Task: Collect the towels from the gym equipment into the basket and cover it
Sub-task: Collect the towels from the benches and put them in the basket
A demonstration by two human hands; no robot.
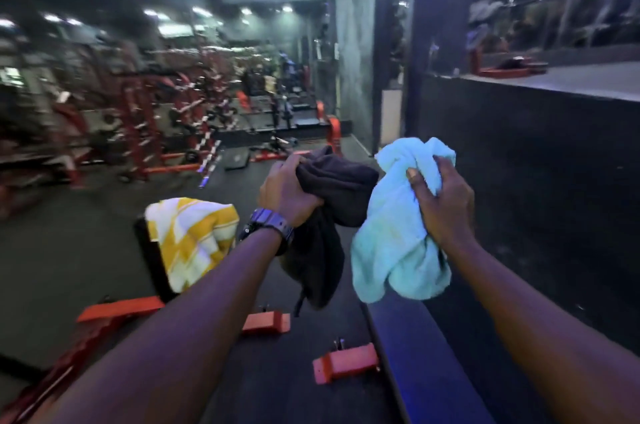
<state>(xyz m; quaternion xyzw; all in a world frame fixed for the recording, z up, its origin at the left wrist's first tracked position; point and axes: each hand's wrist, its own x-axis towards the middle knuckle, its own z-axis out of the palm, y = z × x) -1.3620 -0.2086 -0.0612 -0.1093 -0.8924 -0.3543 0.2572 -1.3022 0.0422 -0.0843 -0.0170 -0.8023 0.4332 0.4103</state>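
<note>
Left hand [289, 189] grips dark towel [332, 201] | right hand [441, 203] grips aqua towel [391, 243]

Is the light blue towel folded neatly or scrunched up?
Scrunched up: the light blue towel is bunched in the right hand, its ends hanging loose.

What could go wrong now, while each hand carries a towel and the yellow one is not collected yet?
1. The dark towel in the left hand hangs low; its loose end could slip from the grip or catch on the red equipment feet below.
2. The right hand is full with the light blue towel, so picking up the yellow and white towel on the black pad may make one fall.
3. No basket is in view, so the carry may be long.
</note>
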